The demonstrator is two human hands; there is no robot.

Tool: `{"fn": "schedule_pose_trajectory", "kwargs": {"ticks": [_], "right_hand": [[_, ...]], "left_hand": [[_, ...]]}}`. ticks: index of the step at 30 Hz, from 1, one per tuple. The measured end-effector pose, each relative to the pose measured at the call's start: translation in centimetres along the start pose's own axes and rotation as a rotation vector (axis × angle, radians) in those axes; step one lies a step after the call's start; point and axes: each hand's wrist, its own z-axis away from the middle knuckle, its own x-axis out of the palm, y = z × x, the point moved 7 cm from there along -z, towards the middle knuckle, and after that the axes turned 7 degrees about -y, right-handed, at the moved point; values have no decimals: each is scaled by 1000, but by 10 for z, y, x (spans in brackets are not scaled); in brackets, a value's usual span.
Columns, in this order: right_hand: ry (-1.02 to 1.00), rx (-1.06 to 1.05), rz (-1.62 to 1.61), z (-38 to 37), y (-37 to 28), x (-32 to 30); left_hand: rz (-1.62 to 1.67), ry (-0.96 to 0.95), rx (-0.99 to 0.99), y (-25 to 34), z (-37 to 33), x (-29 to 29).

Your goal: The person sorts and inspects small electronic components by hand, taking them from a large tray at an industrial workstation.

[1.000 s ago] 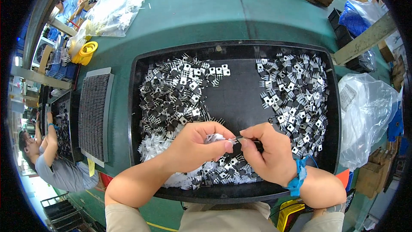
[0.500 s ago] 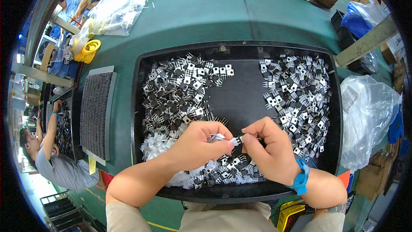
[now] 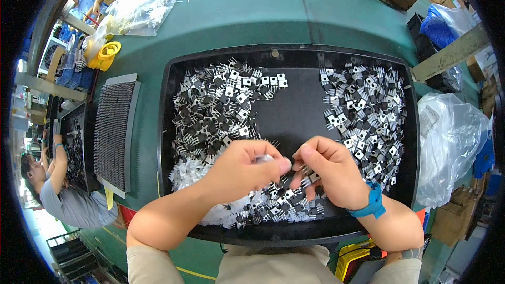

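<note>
L fingers [image 3: 283,165] grip white pcs [image 3: 263,159], R fingers [image 3: 319,151] blk parts [image 3: 311,179]; clr bag [image 3: 451,144] by tray [image 3: 294,106].

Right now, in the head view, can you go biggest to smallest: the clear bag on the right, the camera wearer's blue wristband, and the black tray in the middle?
Largest to smallest, as they look there:
1. Black tray
2. Clear bag
3. Blue wristband

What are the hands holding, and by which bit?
The left hand holds white pieces; the right hand, transistor-like components. Exactly where they're gripped is hidden.
</note>
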Motion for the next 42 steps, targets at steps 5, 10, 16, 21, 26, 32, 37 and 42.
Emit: {"fn": "schedule_pose_trajectory", "kwargs": {"ticks": [5,10,16,21,26,32,37,42], "right_hand": [[37,-461,963,-3,-19,3],[-220,-250,1279,-1,10,31],[-235,-91,1326,-4,27,28],[-110,-227,1159,-2,1,25],[97,-266,812,9,-34,4],[118,-274,265,15,-32,-4],[205,-412,300,21,-31,-3],[185,-398,304,19,-26,2]], "left_hand": [[443,-28,98,1,-2,-6],[463,-89,200,4,-4,-1],[503,-95,178,-3,-4,-1],[591,-147,171,-1,-5,-1],[584,-101,148,-2,-4,-3],[199,-37,134,1,-1,2],[118,-29,164,6,0,5],[111,-3,203,5,-1,6]]}}
